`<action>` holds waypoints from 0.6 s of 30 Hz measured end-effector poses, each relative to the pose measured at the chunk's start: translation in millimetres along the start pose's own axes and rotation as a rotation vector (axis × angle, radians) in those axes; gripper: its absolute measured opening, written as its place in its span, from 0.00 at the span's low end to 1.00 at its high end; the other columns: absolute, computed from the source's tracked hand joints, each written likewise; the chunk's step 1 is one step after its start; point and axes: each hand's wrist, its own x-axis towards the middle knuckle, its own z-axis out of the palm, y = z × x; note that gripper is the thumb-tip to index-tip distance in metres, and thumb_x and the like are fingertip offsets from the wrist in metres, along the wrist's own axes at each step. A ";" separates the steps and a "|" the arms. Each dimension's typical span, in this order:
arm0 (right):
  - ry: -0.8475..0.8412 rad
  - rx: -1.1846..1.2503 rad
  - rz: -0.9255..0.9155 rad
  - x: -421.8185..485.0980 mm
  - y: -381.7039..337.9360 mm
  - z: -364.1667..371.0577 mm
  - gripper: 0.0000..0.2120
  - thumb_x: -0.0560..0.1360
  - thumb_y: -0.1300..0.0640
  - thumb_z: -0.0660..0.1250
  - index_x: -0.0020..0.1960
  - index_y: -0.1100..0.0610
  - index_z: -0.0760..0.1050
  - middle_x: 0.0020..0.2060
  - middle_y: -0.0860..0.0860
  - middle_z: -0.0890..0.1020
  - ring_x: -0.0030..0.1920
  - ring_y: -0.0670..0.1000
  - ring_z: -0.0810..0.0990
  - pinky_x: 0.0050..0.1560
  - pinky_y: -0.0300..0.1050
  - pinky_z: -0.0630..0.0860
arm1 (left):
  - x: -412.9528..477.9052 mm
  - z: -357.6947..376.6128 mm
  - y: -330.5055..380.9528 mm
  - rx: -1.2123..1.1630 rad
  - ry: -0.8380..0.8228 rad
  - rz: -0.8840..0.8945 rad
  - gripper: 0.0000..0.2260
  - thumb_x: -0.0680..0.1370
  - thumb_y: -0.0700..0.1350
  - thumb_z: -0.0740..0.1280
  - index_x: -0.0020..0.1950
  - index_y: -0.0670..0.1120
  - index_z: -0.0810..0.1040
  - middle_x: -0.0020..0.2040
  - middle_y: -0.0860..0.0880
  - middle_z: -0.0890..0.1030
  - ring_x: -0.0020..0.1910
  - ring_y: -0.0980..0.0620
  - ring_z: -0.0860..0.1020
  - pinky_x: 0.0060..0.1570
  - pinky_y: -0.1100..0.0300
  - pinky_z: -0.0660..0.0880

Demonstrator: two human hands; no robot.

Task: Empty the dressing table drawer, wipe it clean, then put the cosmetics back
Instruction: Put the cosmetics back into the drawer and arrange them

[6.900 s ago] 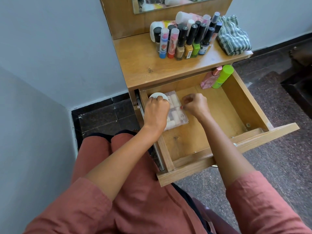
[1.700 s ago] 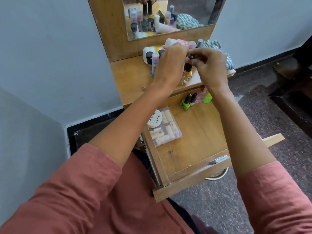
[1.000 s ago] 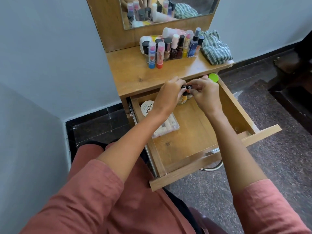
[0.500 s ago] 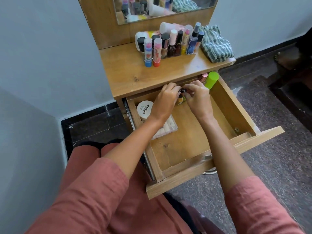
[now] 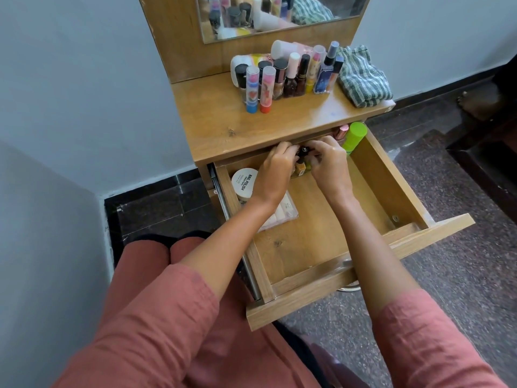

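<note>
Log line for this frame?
phase: refilling drawer | left hand: holds nail polish bottles | right hand: holds same bottles | more cosmetics on tabletop
</note>
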 end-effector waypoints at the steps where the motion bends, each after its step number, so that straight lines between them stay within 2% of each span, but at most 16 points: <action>1: -0.002 -0.003 0.001 -0.3 -0.4 -0.3 0.16 0.70 0.72 0.61 0.55 0.64 0.79 0.50 0.61 0.78 0.51 0.59 0.78 0.54 0.52 0.76 | -0.7 -1.0 0.7 0.000 0.002 0.001 0.12 0.78 0.36 0.61 0.60 0.38 0.75 0.56 0.41 0.77 0.58 0.45 0.75 0.55 0.52 0.74; 9: 0.033 0.019 0.018 -4.6 -1.3 -6.2 0.15 0.72 0.72 0.62 0.56 0.63 0.78 0.51 0.60 0.79 0.51 0.57 0.79 0.56 0.49 0.76 | -5.7 -12.5 6.8 -0.012 0.036 0.027 0.12 0.78 0.35 0.61 0.60 0.37 0.75 0.56 0.41 0.78 0.57 0.45 0.76 0.54 0.51 0.75; 15: 0.100 0.071 -0.026 -0.2 -18.3 -17.6 0.10 0.72 0.70 0.64 0.51 0.64 0.80 0.48 0.59 0.81 0.48 0.52 0.79 0.50 0.32 0.72 | -3.1 -32.1 14.3 -0.018 0.130 0.093 0.11 0.78 0.36 0.61 0.59 0.37 0.76 0.55 0.41 0.79 0.54 0.45 0.77 0.53 0.52 0.75; 18: 0.139 0.132 -0.068 10.2 -37.7 -23.7 0.09 0.72 0.68 0.65 0.50 0.64 0.80 0.46 0.58 0.82 0.45 0.48 0.79 0.48 0.30 0.72 | 7.3 -49.6 18.9 -0.058 0.247 0.123 0.10 0.78 0.37 0.62 0.57 0.36 0.77 0.54 0.41 0.80 0.54 0.46 0.78 0.55 0.57 0.75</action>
